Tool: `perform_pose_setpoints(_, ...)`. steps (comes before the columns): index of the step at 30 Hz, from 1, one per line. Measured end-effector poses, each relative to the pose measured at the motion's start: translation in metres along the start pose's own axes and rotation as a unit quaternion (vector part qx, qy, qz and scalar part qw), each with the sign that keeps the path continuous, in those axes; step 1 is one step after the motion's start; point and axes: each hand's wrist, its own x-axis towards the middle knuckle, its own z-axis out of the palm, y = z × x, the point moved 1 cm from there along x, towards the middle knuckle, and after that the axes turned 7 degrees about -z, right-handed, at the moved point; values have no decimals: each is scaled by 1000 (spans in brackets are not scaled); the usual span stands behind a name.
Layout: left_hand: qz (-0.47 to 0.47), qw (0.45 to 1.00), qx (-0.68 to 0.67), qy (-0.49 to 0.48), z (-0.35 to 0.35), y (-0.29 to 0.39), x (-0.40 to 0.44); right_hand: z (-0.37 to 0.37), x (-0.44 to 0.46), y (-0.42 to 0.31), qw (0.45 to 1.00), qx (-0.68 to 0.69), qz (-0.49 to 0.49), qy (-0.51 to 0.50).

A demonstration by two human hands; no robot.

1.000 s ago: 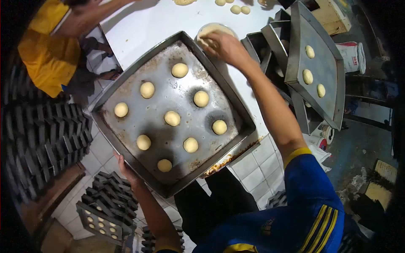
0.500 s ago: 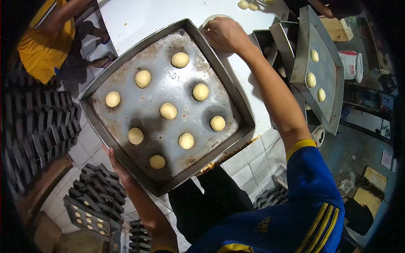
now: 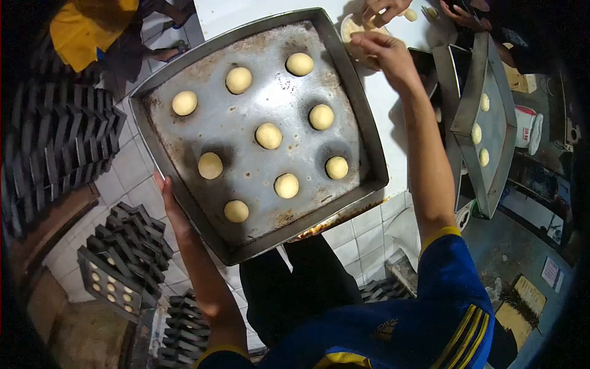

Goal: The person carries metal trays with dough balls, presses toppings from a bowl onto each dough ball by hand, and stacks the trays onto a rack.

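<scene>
My left hand (image 3: pixel 174 206) grips the near-left edge of a square metal baking tray (image 3: pixel 190 203), its fingers mostly hidden beneath. Several round balls of dough (image 3: pixel 268 136) stand apart in rows on the worn tray floor. Just past the tray's right corner, my right hand (image 3: pixel 390 58) is over a bowl (image 3: pixel 348 27) of pale crumb-like stuff. Its thumb and fingertips are pinched together; what they hold is too small to make out. Another person's hand (image 3: pixel 384 9) reaches to the same bowl from the far side.
Tilted trays with dough (image 3: pixel 485 129) lean at the right of the white table (image 3: pixel 227 11). Dough pieces (image 3: pixel 410 14) lie near the far edge. Stacked dark trays (image 3: pixel 55 147) stand at the left, with a dough-filled tray (image 3: pixel 110 286) lower down. A person in a yellow top (image 3: pixel 89 31) is at upper left.
My right hand has lifted out of the bowl with fingers pinched. Another person's hand has come to the bowl. The tray appears shifted up and right in view as the camera moved.
</scene>
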Motion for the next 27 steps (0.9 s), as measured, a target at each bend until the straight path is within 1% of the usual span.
perform_pose_setpoints(2, 12, 1000, -3, -18, -3, -2, 3, 29, -19, -16, 999, 4, 12, -35)
perform_pose_setpoints(3, 10, 1000, -5, -18, -2, -1, 2, 41, -18, -13, 994, -56, -73, -54)
perform_pose_setpoints(5, -6, 1000, -6, -8, 1, 2, 0, 64, -20, -14, 979, -163, -111, -59)
perform_pose_setpoints(7, -4, 1000, -7, 2, -1, -1, 1, 87, -21, -19, 963, -235, -123, -43)
perform_pose_setpoints(8, -1, 1000, -5, 12, -3, -2, 3, 95, -21, -19, 946, -278, -165, -23)
perform_pose_setpoints(9, -3, 1000, -4, 12, -6, -4, 5, 100, -21, -15, 947, -278, -163, -23)
perform_pose_setpoints(11, 11, 1000, -7, 1, -12, -7, 9, 108, -18, -7, 872, -377, -309, -27)
perform_pose_setpoints(12, 10, 1000, -7, 1, -13, -8, 9, 112, -18, -1, 857, -418, -298, -47)
perform_pose_setpoints(13, 11, 1000, -5, -1, -14, -8, 10, 114, -19, 4, 857, -419, -298, -47)
perform_pose_setpoints(15, 13, 1000, -4, -3, -12, -7, 9, 120, -25, 3, 829, -454, -324, -34)
perform_pose_setpoints(16, 8, 1000, 1, 12, -11, -6, 8, 123, -29, 4, 829, -455, -325, -34)
perform_pose_setpoints(18, 3, 1000, 5, 27, -10, -6, 7, 130, -41, 1, 804, -493, -332, -18)
perform_pose_setpoints(21, -2, 1000, -8, 12, -11, -6, 8, 132, -56, 1, 803, -498, -329, -16)
perform_pose_setpoints(22, 3, 1000, -8, 7, -11, -6, 8, 131, -56, 3, 823, -476, -310, -26)
perform_pose_setpoints(25, 8, 1000, 1, 4, -18, -9, 12, 124, -56, -11, 836, -458, -301, -18)
perform_pose_setpoints(26, 7, 1000, 8, 6, -18, -9, 12, 125, -55, -10, 837, -458, -300, -17)
perform_pose_setpoints(27, 6, 1000, 10, 4, -17, -9, 12, 128, -53, -7, 809, -482, -336, -15)
